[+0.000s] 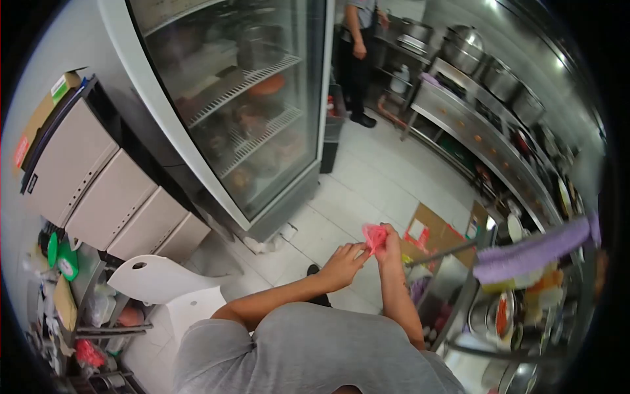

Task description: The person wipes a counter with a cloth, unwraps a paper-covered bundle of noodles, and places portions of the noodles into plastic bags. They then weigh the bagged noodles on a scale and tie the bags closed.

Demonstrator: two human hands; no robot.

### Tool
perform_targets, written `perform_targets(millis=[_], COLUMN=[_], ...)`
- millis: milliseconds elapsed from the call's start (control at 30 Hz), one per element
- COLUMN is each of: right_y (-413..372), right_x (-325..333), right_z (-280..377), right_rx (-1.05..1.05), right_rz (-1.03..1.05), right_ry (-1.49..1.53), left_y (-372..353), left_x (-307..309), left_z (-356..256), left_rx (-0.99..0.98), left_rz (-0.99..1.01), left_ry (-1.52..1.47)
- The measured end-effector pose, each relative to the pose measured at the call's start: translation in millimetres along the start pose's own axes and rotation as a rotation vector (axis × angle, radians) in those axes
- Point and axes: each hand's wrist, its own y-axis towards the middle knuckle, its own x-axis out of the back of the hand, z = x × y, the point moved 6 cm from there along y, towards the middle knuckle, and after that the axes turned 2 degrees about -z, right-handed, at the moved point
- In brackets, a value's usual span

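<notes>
Small dark lettering is showing on the beige drawer unit point(125, 187) to my left, too small to read. A red-and-white label is marking the box point(39, 128) lying on top of it, and more red-and-white print is covering the cardboard point(434, 231) on the floor ahead of my right hand point(389, 244); I cannot make out the words. That hand is closing around crumpled pink plastic point(375, 238), which I am holding out in front of me over the floor. My left hand point(342, 266) is reaching its fingertips to the plastic's edge; I cannot tell whether they are gripping. A white chair point(154, 279) is standing by my left side, and a glass-door fridge point(246, 105) is rising ahead. A purple cloth point(535, 253) is hanging on my right, near a metal pot point(491, 315). Farther off, a person point(357, 62) is standing near a steel stove point(482, 128) bearing large pots point(463, 49). White tiles point(367, 161) are covering the kitchen floor.
</notes>
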Motion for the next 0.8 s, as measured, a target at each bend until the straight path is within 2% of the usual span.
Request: perform_targets(millis=[67, 100, 167, 233, 333, 467, 567, 633, 700, 733, 767, 800], right_y=[70, 51, 98, 130, 179, 243, 299, 282, 309, 414, 379, 429], right_x=[3, -28, -55, -75, -114, -165, -229, -311, -383, -414, -439, -459], right_z=[1, 20, 40, 59, 79, 83, 74, 75, 71, 66, 53, 30], right_rx=[0.046, 0.130, 0.288, 0.372, 0.380, 0.665, 0.554, 0.559, 0.658, 0.638, 0.552, 0.386], right_rz=[0.182, -0.022, -0.071, -0.079, 0.063, 0.015, -0.003, 0.154, 0.291, 0.631, 0.620, 0.686], right_ry=[-0.037, -0.108, -0.151, -0.228, -0.419, -0.355, -0.366, -0.441, -0.428, -0.609, -0.597, -0.607], left_y=[3, 3, 14, 27, 59, 66, 32, -4, -39, -59, -72, -87], left_x=[8, 7, 16, 23, 35, 40, 38, 31, 28, 21, 21, 19], left_z=[32, 48, 89, 113, 151, 201, 233, 246, 243, 241, 232, 219], left_rx=[0.160, 0.234, 0.361, 0.421, 0.418, 0.520, 0.753, 0.892, 1.074, 1.165, 1.284, 1.401], left_rz=[0.093, 0.111, 0.125, 0.162, 0.128, 0.069, 0.015, -0.021, -0.038, -0.074, -0.111, -0.143], left_ry=[0.015, 0.003, -0.009, -0.045, -0.015, 0.060, 0.094, 0.178, 0.243, 0.270, 0.257, 0.240])
